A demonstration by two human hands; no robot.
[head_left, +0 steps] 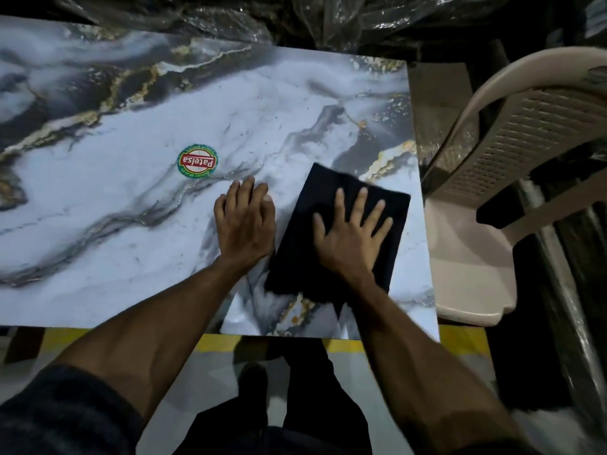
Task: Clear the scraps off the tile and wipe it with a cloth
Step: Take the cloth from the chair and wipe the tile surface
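A large glossy marble-patterned tile (131, 231) lies flat before me, white with grey and gold veins. A dark folded cloth (328, 192) rests on its near right part. My right hand (348, 234) presses flat on the cloth with fingers spread. Just left of the cloth, my left hand (244, 221) lies palm down on the bare tile, fingers together. A round green and red sticker (198, 163) is stuck near the tile's middle. Fine dark specks dot the surface around the sticker and farther right.
A beige plastic chair (512, 152) stands right beside the tile's right edge. Crinkled plastic sheeting (328, 21) lies beyond the far edge. Below the near edge are a yellow floor stripe (460, 339) and my dark-trousered legs and shoe (253, 382).
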